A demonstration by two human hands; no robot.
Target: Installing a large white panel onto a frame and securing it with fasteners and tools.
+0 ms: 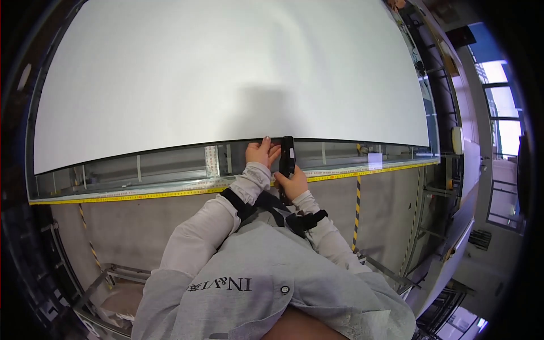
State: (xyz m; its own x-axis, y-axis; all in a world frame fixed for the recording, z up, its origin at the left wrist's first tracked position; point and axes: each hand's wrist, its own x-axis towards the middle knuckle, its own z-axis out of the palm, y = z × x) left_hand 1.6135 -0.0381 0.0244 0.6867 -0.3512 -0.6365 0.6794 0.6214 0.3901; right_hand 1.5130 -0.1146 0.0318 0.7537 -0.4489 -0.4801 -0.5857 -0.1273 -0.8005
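Observation:
A large white sheet point(170, 85) with a thin dark border spreads over the table in front of me. My left hand point(260, 153) is at the middle of its near edge, one fingertip on top of the border and the other fingers bent toward the right; it appears to pinch the edge. Close beside it, my right hand point(292, 183) is closed around the lower part of a long black handheld tool point(288, 156) with a small pale label. The tool's far end reaches the sheet's border. My fingers hide its lower part.
A yellow measuring tape point(136, 196) runs along the table's near edge. Metal crossbars show between tape and sheet. Black-and-yellow floor stripes point(357, 212) lie below. A metal-framed cart point(102, 300) stands at lower left, and shelving and windows point(501, 102) are at right.

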